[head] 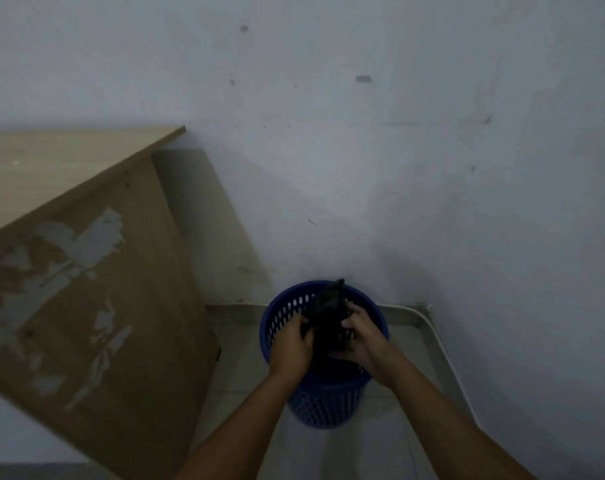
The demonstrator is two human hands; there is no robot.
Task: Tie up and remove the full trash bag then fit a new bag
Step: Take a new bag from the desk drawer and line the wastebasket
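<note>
Scene: a dim corner, seen from above, where a pale wall (363,150) met a tiled floor (238,386).
Bin: a blue perforated wastebasket (323,403) stood upright on the floor, close to the foot of the wall.
Bag: a black trash bag (327,317) was bunched into a dark wad above the mouth of the wastebasket, between the two hands, with one crumpled corner sticking up past the far rim.
Bag's lower end: it hung down toward the inside of the wastebasket; whether it reached the bottom could not be told in the darkness.
Left hand: the left hand (292,342) was over the left side of the rim, its fingers (303,322) curled and closed on the left edge of the black plastic.
Right hand: the right hand (361,336) was over the right side of the rim, its fingers (351,315) bent and pinching the right edge of the plastic.
Arms: both bare forearms reached in from the bottom of the view and converged over the wastebasket.
Furniture: a wooden tabletop (51,161) with a worn side panel (96,289), its veneer peeled in pale patches, stood to the left of the wastebasket and well apart from it.
Cable: a white cord (446,351) ran along the floor at the base of the wall, to the right of the wastebasket.
</note>
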